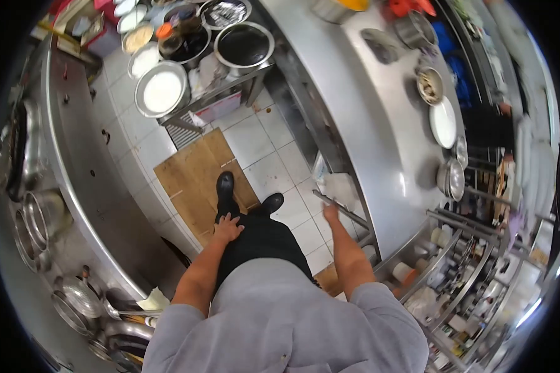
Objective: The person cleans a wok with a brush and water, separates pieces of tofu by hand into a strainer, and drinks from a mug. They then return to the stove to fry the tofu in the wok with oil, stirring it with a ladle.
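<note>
My left hand (229,229) lies on the dark trousers (264,239) at my thigh, its fingers spread and nothing in it. Beside the steel counter (379,143) my right hand (330,212) hangs low, with fingertips overlapping the near end of a dark metal bar (339,206) under the counter; I cannot tell whether it grips the bar. A whitish bag (340,186) sits just beyond that hand. My black shoes (226,184) point forward, one on a brown cardboard sheet (190,177) and the other over white tiles (264,146).
Ahead, a low rack carries a pot of white contents (160,90) and a pot of dark liquid (244,45). Bowls, including one of pale pieces (429,86), and a white plate (443,122) line the right counter. Pans (43,214) and a perforated ladle (81,295) occupy the left bench.
</note>
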### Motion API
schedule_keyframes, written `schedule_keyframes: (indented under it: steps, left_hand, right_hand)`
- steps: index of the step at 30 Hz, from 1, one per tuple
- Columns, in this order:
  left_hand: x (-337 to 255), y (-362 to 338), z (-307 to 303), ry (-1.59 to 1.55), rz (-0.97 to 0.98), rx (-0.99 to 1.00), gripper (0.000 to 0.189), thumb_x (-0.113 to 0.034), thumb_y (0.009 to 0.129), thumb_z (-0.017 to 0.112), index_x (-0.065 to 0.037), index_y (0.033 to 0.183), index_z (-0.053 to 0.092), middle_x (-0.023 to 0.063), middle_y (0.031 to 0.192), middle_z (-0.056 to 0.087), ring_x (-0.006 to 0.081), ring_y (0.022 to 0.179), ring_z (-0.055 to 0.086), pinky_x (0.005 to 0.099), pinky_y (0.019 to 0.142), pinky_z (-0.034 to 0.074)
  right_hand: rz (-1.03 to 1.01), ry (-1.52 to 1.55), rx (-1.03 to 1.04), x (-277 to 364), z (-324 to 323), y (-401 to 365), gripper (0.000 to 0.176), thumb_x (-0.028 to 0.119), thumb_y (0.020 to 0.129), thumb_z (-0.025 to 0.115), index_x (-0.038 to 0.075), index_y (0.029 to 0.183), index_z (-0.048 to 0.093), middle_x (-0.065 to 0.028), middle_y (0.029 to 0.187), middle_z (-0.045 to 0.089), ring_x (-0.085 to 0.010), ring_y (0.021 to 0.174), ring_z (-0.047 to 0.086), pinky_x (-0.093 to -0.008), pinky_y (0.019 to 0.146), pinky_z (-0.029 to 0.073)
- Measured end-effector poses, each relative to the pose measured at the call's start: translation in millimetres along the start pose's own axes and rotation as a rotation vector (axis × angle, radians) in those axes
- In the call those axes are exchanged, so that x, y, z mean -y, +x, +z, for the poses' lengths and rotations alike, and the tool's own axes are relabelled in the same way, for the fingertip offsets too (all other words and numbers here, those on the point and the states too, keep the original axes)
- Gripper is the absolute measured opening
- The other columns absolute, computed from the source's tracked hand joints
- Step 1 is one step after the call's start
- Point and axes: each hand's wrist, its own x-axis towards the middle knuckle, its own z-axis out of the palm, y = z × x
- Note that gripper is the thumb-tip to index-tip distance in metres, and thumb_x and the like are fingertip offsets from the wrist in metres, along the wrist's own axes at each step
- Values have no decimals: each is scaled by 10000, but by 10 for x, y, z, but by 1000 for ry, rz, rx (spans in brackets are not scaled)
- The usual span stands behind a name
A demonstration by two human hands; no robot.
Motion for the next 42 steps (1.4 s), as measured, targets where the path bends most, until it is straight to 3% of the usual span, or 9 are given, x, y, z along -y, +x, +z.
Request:
schedule_keyframes:
  steps: [1,2,11,18,20,25,36,37,42]
  left_hand:
    - [91,75,62,-29,-8,13,566,-474,911,472,-186,1395,421,148,1509,265,337,1393,241,520,1091,275]
    - [179,146,183,19,31,-23,551,-456,910,484,-196,1392,423,142,1515,250,342,1399,220,545,1091,256]
    - [637,248,536,-2,161,-186,494,-319,859,579,-184,1326,491,123,1428,384,308,1361,288,539,1088,250]
    - [743,361,645,-9,264,-329,546,-272,813,615,-150,1326,474,139,1353,448,327,1306,354,523,1056,291]
    - [731,394,573,7,308,-360,563,-253,804,623,-140,1332,462,145,1328,463,336,1278,378,510,1042,309]
    - [744,397,365,-2,401,-369,603,-182,774,651,-109,1335,442,166,1209,521,365,1133,472,453,970,392]
    - [-54,456,-605,231,667,-415,471,-146,790,640,-98,1244,525,187,1228,518,375,1056,522,460,913,429]
    - [-254,428,-664,255,711,-415,471,-146,790,640,-98,1244,525,187,1228,518,375,1056,522,460,913,429]
    - [-1687,-301,-1096,362,977,-400,564,-123,790,632,-111,1331,470,215,1397,388,391,1090,509,478,930,410]
  right_hand:
    - [-10,-27,17,175,-584,-15,751,402,904,528,16,1458,198,-314,1388,359,-420,1280,388,-453,1088,309]
    - [618,447,30,721,-1059,-79,719,390,921,493,27,1463,193,-307,1368,385,-424,1227,446,-481,980,435]
    - [789,-134,-316,-60,-457,1189,426,194,923,433,102,1325,326,-218,1117,537,-355,773,660,-441,596,573]
    - [380,-299,-954,134,-839,758,347,281,806,661,23,1009,548,-221,1064,520,-348,898,573,-454,724,560]
    - [671,1138,-436,559,-1330,668,419,327,836,653,34,1113,540,-153,1085,522,-273,876,541,-504,742,538]
    - [401,1453,-318,360,-1224,763,511,301,885,600,46,1309,473,-117,1090,582,-244,883,568,-490,762,533]
    - [212,995,-872,749,-160,731,281,211,896,549,50,1125,573,-134,1032,621,-303,831,594,-430,784,513]
    - [218,815,-437,668,-156,589,306,258,897,532,25,1089,576,-185,1009,637,-373,892,582,-432,853,457]
    - [99,868,-435,1492,-1137,-873,375,382,957,430,32,950,564,-207,927,606,-399,903,571,-469,777,442]
